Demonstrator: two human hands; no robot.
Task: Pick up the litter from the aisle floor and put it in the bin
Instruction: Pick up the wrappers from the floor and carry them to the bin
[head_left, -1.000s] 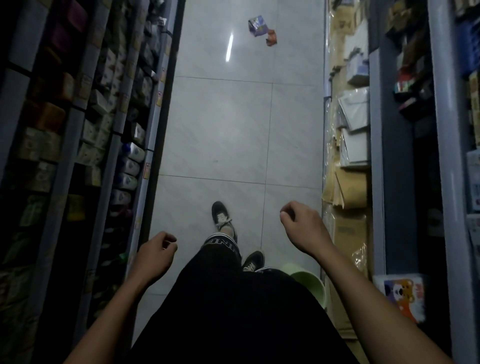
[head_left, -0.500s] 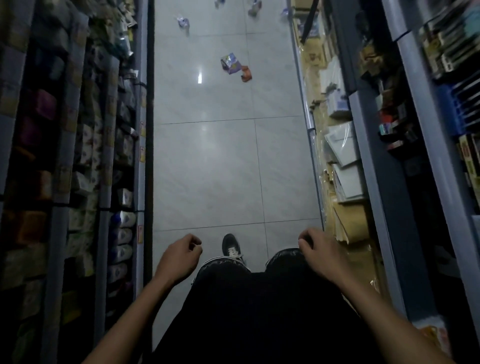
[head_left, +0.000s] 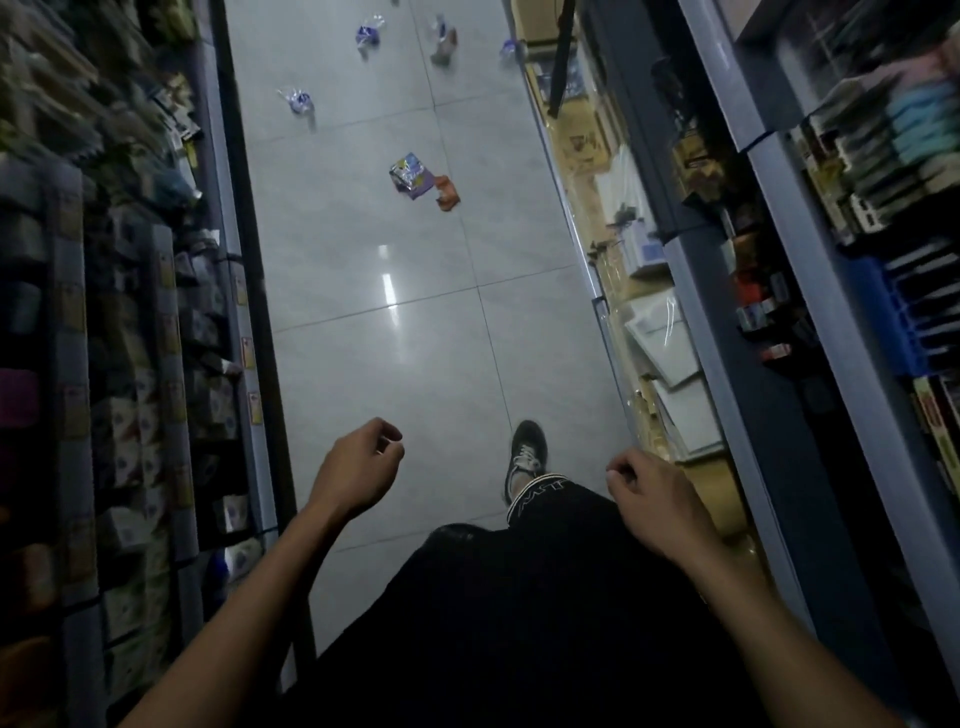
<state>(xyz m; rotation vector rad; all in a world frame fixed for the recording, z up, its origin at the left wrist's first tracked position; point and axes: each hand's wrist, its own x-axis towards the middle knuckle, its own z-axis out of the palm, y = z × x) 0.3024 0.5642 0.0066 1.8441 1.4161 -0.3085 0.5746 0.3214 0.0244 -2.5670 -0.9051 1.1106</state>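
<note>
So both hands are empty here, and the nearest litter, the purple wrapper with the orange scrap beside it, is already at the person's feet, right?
Not quite. The head view shows the purple wrapper and orange scrap lying well up the aisle, far ahead of the shoe. The left hand and right hand are indeed empty.

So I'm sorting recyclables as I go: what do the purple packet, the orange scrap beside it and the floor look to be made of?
The purple packet looks like crumpled metallised plastic film: creased, with silvery glints. The orange scrap touching it seems thin plastic or paper wrapper, matte and folded; too small to settle. The floor looks like glazed, polished tile: grout lines and a sharp reflection of a lamp.
</note>
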